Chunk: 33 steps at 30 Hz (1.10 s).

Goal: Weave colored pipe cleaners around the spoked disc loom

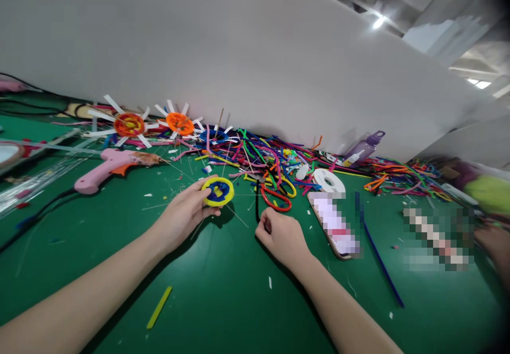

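My left hand is closed on a round disc with a yellow rim and a blue and yellow middle, held just above the green table. Beside it to the right, my right hand pinches the lower end of a bent black pipe cleaner, whose upper part stands up from the fingers. Scissors with red and yellow handles lie right behind this hand. To the left of my left hand rests a pink glue gun, its nozzle pointing towards the disc.
Along the wall runs a heap of coloured pipe cleaners. Two orange discs with white strips stand at its left. A phone, white tape roll, purple bottle, blue stick and yellow strip lie around. Another person's hand shows far right.
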Available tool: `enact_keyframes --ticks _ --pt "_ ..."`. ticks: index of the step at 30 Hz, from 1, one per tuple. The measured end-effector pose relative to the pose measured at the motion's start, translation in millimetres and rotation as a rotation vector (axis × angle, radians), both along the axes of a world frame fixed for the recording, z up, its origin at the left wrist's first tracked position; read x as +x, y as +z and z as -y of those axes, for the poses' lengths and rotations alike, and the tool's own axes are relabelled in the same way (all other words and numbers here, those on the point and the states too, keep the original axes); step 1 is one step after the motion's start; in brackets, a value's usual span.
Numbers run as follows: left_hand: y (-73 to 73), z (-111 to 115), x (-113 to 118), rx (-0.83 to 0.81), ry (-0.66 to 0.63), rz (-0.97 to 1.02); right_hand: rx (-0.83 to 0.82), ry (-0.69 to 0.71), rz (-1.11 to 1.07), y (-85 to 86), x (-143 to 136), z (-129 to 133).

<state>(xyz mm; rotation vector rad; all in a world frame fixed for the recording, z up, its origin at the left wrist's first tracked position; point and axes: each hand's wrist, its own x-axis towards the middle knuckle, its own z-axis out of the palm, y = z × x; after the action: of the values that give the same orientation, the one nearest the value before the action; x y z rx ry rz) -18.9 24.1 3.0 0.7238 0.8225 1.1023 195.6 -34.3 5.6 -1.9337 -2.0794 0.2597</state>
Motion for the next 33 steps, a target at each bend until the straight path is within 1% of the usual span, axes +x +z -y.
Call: enact_keyframes --ticks 1,4,6,8,12,15,18,21,23,25,28,31,33 --pt "-0.8 -1.4 -0.6 0.003 -0.001 0.015 0.01 0.004 -0.105 -1.4 2.2 -0.4" --pt "-1.0 -2.1 -2.9 0.0 -0.013 0.06 0.012 0.036 -0.514 -6.7 6.1 -0.6" --pt "1.0 0.4 -4.0 -0.014 -0.028 0.065 0.016 0.028 -0.719 -10.1 6.3 -0.4" --pt "3.6 4.1 -4.1 -0.049 -0.057 0.055 0.062 -0.031 -0.811 -12.3 5.9 -0.6" --pt "6.8 9.8 -1.7 -0.087 -0.133 0.01 0.19 -0.157 -0.915 -11.8 7.1 -2.9" --pt "6.2 10.9 -0.2 -0.116 -0.192 -0.036 0.172 -0.202 -1.015 -9.9 9.0 -4.1" --pt "4.8 11.3 0.0 -0.134 -0.3 -0.053 0.124 -0.169 -1.013 -8.8 9.1 -2.3" --pt "3.4 12.0 0.1 -0.127 -0.388 -0.061 0.194 -0.04 -0.845 -8.0 6.4 1.7" --pt "1.6 12.4 0.7 -0.111 -0.4 -0.079 0.266 0.059 -0.728 -7.7 3.2 4.5" --pt "-1.2 12.5 1.7 -0.085 -0.389 -0.1 0.304 0.124 -0.652 -8.0 -1.1 6.7" --pt "-7.1 12.0 2.9 -0.024 -0.379 -0.126 0.309 0.119 -0.615 -9.7 -8.6 8.8" --pt "-11.7 10.5 3.7 0.039 -0.372 -0.143 0.292 0.071 -0.652 -11.8 -15.4 9.6" --pt "-12.9 8.7 4.2 0.062 -0.36 -0.152 0.267 0.065 -0.674 -13.1 -18.5 9.5"
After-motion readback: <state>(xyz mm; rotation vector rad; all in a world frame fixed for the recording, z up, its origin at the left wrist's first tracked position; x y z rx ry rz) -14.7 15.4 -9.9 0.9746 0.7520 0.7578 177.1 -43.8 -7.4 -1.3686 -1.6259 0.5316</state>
